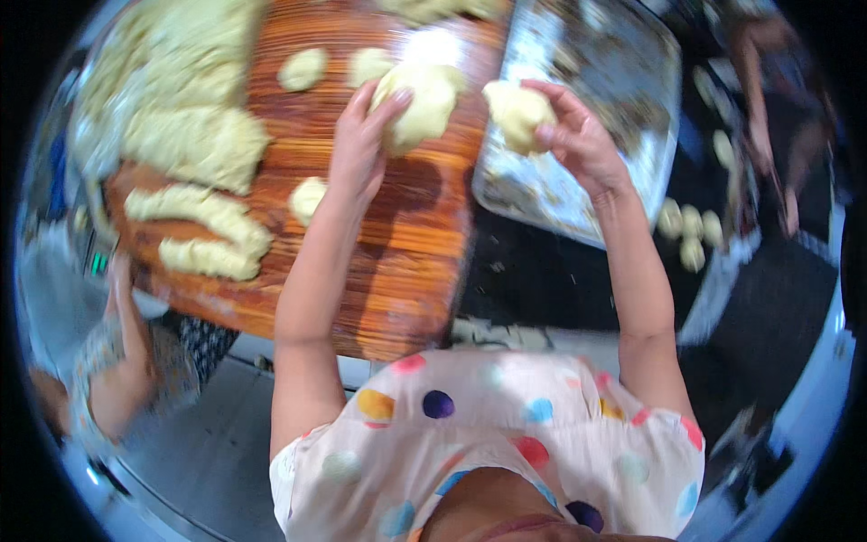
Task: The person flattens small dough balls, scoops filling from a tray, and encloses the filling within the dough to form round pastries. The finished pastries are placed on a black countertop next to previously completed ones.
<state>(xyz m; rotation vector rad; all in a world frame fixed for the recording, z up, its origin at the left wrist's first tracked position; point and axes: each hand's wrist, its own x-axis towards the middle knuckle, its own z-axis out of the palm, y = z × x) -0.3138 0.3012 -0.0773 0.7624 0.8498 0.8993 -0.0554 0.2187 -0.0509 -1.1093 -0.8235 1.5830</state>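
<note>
A large lump of pale yellow dough (427,108) is gripped in my left hand (362,132), held above the wooden board (406,271). My right hand (582,139) has its fingers around a smaller dough piece (520,116), over the near left part of the metal tray (637,196). The two pieces are apart, with a narrow gap between them. Behind the left hand, two small dough pieces, one at the left (303,70) and another (369,66) partly covered by the lump, rest on the board. A third small piece (308,200) lies beside my left forearm, which partly hides it.
A big dough slab (183,81) covers the board's far left, with thick dough strips (203,220) nearer. More dough (440,8) sits at the far edge. Dough balls (691,230) lie on the dark surface right of the tray. Other people's arms show at left (125,352) and right (758,101).
</note>
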